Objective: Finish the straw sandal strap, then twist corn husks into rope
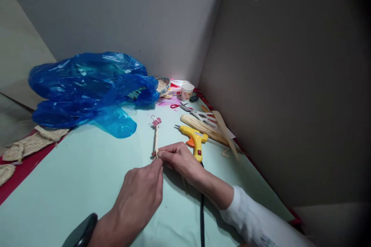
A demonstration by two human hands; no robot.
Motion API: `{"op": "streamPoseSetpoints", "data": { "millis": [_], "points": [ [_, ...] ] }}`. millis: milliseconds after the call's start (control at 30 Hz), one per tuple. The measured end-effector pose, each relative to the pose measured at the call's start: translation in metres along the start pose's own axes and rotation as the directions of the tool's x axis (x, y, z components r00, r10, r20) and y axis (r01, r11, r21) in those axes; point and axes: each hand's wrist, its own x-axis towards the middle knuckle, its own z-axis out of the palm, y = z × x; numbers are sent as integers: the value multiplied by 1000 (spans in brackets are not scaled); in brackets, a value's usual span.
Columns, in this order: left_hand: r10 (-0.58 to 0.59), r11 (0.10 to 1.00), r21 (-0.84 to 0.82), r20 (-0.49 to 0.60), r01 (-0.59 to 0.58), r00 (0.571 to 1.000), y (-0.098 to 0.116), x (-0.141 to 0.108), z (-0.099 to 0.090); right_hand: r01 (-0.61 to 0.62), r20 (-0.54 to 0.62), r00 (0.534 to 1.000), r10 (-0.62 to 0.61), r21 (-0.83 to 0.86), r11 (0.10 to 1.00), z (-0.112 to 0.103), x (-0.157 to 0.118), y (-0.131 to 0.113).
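A narrow pale braided strip (156,137) runs along the tabletop, its far end gripped by a pink binder clip (156,120). At its near end my left hand (142,189) is closed, fingertips pinching the strand ends. My right hand (179,160) pinches the braid just beside those fingertips, thumb and forefinger together. The two hands nearly touch. A thin loose strand (184,185) hangs out below my right hand. Close to the right of that hand lies a yellow glue gun (197,139) with an orange trigger.
A crumpled blue plastic bag (92,85) fills the back left. Along the right edge lie a bundle of pale fibre strips (199,127), white-handled scissors (207,117) and a flat wooden piece (224,131). A paper cup (187,91) and a small woven basket (164,85) stand behind. A black cord (202,216) runs forward.
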Motion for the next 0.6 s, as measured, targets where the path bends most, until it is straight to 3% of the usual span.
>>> {"op": "streamPoseSetpoints", "data": {
  "millis": [67, 167, 233, 333, 433, 533, 600],
  "points": [
    [21, 998, 64, 36, -23, 999, 3, -2, 3, -25, 33, 999, 22, 92, 995, -1, 0, 0],
    [65, 998, 19, 52, -67, 996, 1, -3, 0, -58, 55, 997, 49, 181, 982, -2, 1, -1],
    [27, 996, -81, -47, -31, 999, -6, 0, -8, -73, 52, 997, 63, 210, 975, -3, 1, -1],
    [-164, 953, -289, -237, 91, 958, -20, 12, -19, -86, 55, 996, 75, 233, 969, -4, 1, -1],
    [-163, 812, -576, -76, 90, 984, -28, 25, -21, -101, 87, 993, 81, 253, 962, -4, 1, -2],
    [-41, 495, -853, 168, 166, 985, -28, 34, -13, -117, 123, 989, 87, 265, 957, -3, -1, -5],
    [-27, 372, -896, 250, 242, 968, -26, 36, -8, -123, 133, 987, 91, 257, 959, -2, -2, -7]
  ]
}}
